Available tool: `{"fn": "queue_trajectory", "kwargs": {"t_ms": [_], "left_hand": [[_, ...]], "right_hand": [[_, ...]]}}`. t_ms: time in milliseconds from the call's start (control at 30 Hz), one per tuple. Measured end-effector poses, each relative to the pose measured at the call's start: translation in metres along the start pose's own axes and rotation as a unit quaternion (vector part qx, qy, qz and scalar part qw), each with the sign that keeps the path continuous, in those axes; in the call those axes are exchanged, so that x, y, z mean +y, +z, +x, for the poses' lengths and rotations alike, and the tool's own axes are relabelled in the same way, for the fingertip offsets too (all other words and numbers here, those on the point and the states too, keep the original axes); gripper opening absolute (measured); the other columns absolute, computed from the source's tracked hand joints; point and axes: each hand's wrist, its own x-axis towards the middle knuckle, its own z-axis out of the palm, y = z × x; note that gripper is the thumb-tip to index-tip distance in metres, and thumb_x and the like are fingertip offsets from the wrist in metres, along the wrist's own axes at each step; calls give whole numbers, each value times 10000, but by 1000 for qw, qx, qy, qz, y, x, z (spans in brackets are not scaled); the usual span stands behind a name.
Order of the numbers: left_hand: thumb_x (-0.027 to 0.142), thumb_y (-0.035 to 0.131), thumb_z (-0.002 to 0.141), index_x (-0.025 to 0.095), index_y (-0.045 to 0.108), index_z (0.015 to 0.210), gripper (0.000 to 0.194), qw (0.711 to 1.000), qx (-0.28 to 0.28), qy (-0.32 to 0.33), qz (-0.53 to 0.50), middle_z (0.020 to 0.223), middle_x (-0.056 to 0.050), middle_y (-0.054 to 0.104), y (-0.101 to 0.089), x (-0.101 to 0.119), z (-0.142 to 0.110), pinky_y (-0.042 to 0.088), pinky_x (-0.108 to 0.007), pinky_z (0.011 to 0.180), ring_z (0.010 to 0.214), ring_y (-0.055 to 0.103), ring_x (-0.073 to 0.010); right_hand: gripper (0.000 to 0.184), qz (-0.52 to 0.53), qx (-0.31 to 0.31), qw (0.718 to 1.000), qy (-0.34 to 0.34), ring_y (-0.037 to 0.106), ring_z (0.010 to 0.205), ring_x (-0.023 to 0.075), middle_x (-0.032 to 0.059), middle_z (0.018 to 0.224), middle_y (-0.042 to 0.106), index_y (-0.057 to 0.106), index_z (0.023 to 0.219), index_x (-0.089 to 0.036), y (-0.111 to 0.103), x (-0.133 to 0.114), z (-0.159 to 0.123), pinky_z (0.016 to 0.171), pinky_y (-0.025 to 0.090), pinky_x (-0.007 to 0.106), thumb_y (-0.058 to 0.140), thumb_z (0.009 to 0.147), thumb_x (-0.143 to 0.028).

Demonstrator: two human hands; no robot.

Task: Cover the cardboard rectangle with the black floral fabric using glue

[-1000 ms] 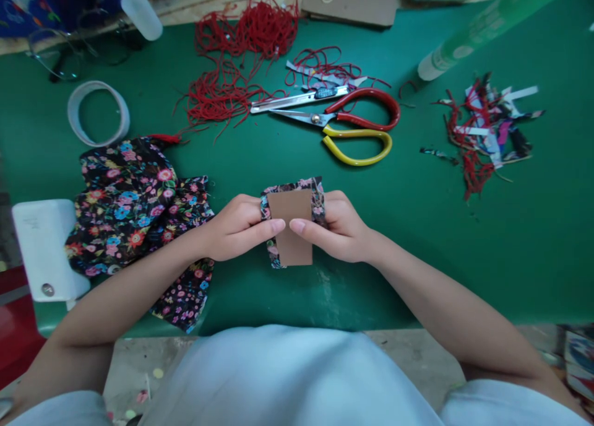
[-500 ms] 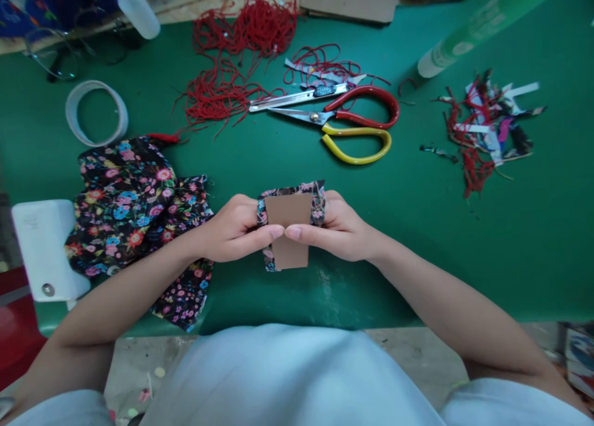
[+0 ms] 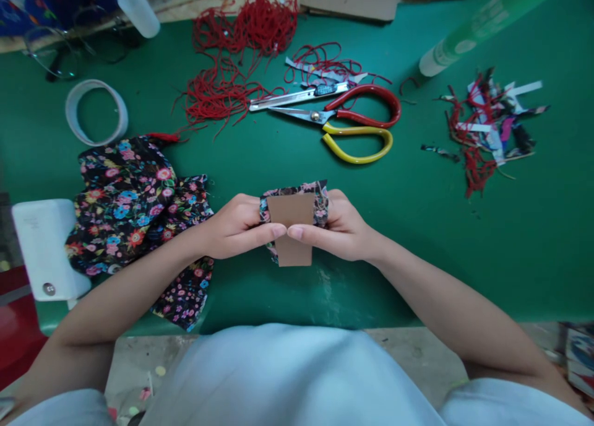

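Between my two hands is a small brown piece of cardboard [image 3: 292, 209], with dark floral fabric [image 3: 320, 203] showing behind it and around its edges. My left hand [image 3: 236, 228] grips it from the left, thumb across the front. From the right, my right hand [image 3: 346, 228] pinches it the same way, and the two thumb tips nearly meet at the middle. The other fingers are mostly hidden behind the fabric. A larger floral cloth [image 3: 125, 209] lies crumpled by my left forearm.
Scissors [image 3: 357, 122] with red and yellow handles lie beyond my hands, beside a utility knife [image 3: 297, 96]. Red cords [image 3: 264, 23] are heaped at the back. Scraps [image 3: 496, 122] lie right; a tape roll [image 3: 123, 119], a white device [image 3: 44, 246] left. A green tube [image 3: 487, 30] stands back right.
The cardboard and fabric have shifted slightly right. Less fabric shows along the cardboard's lower left edge. Both hands keep their grip.
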Motion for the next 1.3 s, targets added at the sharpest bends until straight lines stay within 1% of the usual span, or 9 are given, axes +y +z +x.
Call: {"fn": "queue_trajectory", "kwargs": {"t_ms": [133, 200, 467, 733, 867, 967, 1133, 1233, 1300], "left_hand": [[284, 436, 1024, 163, 605, 814, 295, 1000, 7, 5, -6, 728, -17, 692, 1, -1, 0, 486, -202, 648, 665, 647, -121], [270, 447, 1020, 162, 614, 834, 271, 1000, 11, -4, -22, 717, -8, 684, 1, -1, -1, 486, -198, 640, 649, 643, -116], [301, 480, 1011, 170, 528, 682, 358, 996, 25, -36, -79, 546, 43, 518, 1, -2, -1, 401, -183, 528, 494, 506, -80], [271, 502, 996, 169, 535, 675, 338, 998, 33, -15, -57, 546, 39, 530, 0, -2, -2, 374, -170, 510, 497, 500, -72], [310, 502, 1000, 172, 558, 680, 352, 997, 49, -34, -49, 538, 34, 529, 2, -2, -3, 376, -188, 504, 494, 518, -86], [329, 492, 1009, 170, 524, 643, 401, 996, 61, -39, -56, 512, 37, 519, 3, -3, -3, 353, -185, 474, 460, 491, -74], [337, 448, 1028, 163, 556, 649, 431, 998, 18, -7, -67, 567, 15, 618, 3, 0, -1, 413, -163, 520, 520, 579, -79], [317, 459, 1020, 164, 526, 626, 428, 999, 16, -16, -41, 555, 23, 578, 3, 2, 0, 401, -163, 508, 513, 546, -73], [285, 455, 1018, 167, 503, 618, 420, 999, 24, -23, -40, 541, 32, 550, 3, 2, 1, 387, -161, 494, 501, 523, -68]], "right_hand": [[450, -4, -13, 1000, 10, 459, 546, 53, -37, 581, 501, 537, 618, -149, -1, 1, 0, 545, 363, 183, 566, 978, -418], [456, 0, -15, 1000, 21, 473, 547, 54, -37, 584, 522, 549, 629, -150, -1, 1, 1, 543, 373, 179, 563, 975, -447], [451, 5, -33, 998, 48, 520, 631, 78, -23, 623, 557, 582, 680, -153, -1, 2, -2, 604, 397, 195, 541, 980, -488], [459, -16, -68, 997, 41, 563, 712, 100, -8, 686, 589, 629, 752, -152, -5, 3, -2, 676, 423, 211, 483, 1003, -507], [463, 4, -40, 998, 50, 538, 667, 93, -16, 645, 563, 591, 689, -155, -4, 3, -1, 641, 411, 209, 537, 973, -516], [477, 26, -17, 997, 65, 496, 613, 79, -28, 606, 529, 554, 654, -158, -3, 3, 0, 588, 387, 201, 564, 955, -528], [465, 69, -1, 994, 84, 469, 570, 61, -35, 596, 517, 548, 655, -150, -2, 1, 1, 537, 372, 184, 588, 945, -511], [463, 72, 15, 995, 73, 475, 573, 60, -35, 600, 524, 549, 659, -150, -1, 1, 2, 533, 375, 178, 568, 959, -503], [461, 40, 11, 998, 52, 478, 583, 61, -32, 609, 534, 568, 678, -149, -1, 0, 2, 551, 384, 179, 550, 969, -506]]}}
